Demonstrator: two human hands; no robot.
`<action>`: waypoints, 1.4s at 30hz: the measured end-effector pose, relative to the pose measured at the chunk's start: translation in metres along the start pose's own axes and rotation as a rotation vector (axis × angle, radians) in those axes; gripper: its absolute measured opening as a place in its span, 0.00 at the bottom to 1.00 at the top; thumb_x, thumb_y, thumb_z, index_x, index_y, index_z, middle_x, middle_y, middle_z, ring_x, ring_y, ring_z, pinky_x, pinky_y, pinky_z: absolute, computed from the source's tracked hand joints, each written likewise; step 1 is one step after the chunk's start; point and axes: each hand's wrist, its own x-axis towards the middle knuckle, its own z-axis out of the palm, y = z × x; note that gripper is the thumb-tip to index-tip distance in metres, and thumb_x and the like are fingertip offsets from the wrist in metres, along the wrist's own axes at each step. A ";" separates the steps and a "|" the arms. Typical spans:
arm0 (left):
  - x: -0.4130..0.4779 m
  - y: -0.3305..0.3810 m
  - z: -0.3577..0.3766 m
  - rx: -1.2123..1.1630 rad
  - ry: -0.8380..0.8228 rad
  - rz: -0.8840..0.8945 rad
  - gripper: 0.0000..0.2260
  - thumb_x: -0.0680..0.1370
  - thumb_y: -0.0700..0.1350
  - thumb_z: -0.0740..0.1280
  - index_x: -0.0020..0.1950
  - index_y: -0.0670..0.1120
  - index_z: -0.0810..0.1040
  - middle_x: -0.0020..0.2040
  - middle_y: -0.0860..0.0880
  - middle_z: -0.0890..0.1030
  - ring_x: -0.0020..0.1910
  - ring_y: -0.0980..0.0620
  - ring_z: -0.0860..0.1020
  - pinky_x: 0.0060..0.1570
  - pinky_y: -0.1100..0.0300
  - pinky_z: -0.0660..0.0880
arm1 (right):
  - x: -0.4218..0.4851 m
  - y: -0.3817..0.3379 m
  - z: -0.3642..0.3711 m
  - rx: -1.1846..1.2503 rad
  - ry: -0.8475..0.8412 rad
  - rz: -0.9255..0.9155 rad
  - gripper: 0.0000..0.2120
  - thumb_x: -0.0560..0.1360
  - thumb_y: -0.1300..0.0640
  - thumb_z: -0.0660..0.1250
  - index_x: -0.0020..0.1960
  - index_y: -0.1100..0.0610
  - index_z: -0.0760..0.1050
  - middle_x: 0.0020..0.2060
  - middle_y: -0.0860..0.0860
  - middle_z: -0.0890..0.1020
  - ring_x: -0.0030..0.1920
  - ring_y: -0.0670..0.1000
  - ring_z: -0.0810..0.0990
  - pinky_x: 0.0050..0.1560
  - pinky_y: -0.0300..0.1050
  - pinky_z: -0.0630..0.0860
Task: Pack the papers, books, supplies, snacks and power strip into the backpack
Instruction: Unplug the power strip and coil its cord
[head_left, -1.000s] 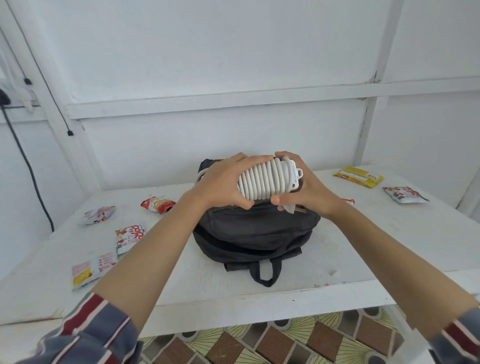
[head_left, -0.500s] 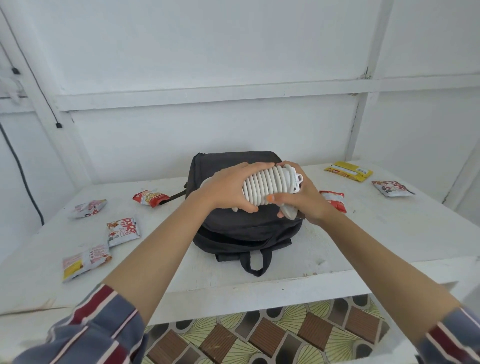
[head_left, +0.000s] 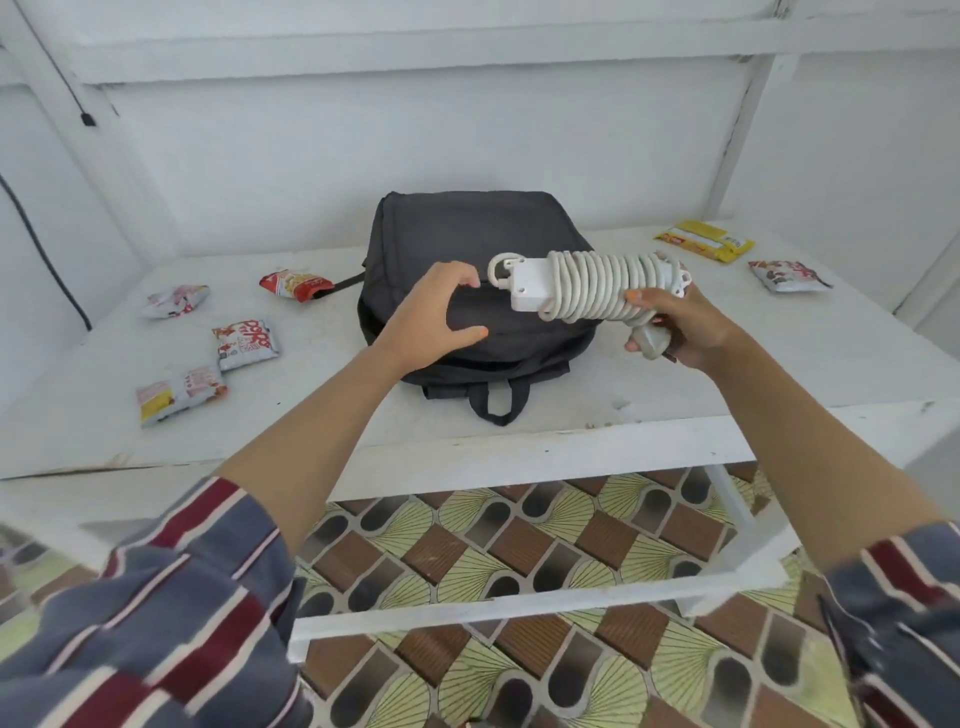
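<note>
One grip gone: left hand (head_left: 431, 317) released power strip (head_left: 587, 283).

Left hand (head_left: 428, 317) empty, fingers (head_left: 460, 274) loosely curved, right hand (head_left: 688, 330) gripping power strip (head_left: 530, 286)

Plain home room: white-painted board walls (head_left: 363, 130), rough white wooden table (head_left: 779, 364), patterned floor (head_left: 519, 571).

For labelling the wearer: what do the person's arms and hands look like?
Forearms are bare. The left sleeve and right sleeve are grey-blue with dark red and white stripes. Left hand and right hand have orange-painted nails.
</note>
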 end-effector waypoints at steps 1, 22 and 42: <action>-0.001 -0.004 0.002 0.042 -0.068 -0.015 0.20 0.70 0.44 0.74 0.58 0.47 0.71 0.57 0.54 0.69 0.56 0.55 0.69 0.59 0.63 0.67 | -0.003 0.003 -0.004 0.006 0.004 0.009 0.24 0.63 0.54 0.73 0.57 0.57 0.71 0.43 0.52 0.78 0.38 0.48 0.78 0.31 0.46 0.79; 0.088 0.001 -0.043 0.251 -0.248 -0.086 0.26 0.74 0.41 0.66 0.71 0.55 0.67 0.72 0.46 0.62 0.71 0.45 0.62 0.68 0.48 0.61 | -0.004 0.002 -0.018 -0.015 -0.138 0.093 0.38 0.51 0.42 0.81 0.55 0.58 0.74 0.37 0.51 0.81 0.31 0.49 0.80 0.29 0.44 0.79; 0.109 -0.074 -0.014 0.189 -0.257 0.178 0.26 0.78 0.49 0.63 0.72 0.65 0.57 0.55 0.48 0.77 0.53 0.50 0.75 0.56 0.54 0.72 | 0.084 0.016 -0.002 -0.021 -0.167 0.220 0.41 0.48 0.44 0.82 0.57 0.55 0.72 0.42 0.53 0.81 0.37 0.50 0.80 0.30 0.45 0.78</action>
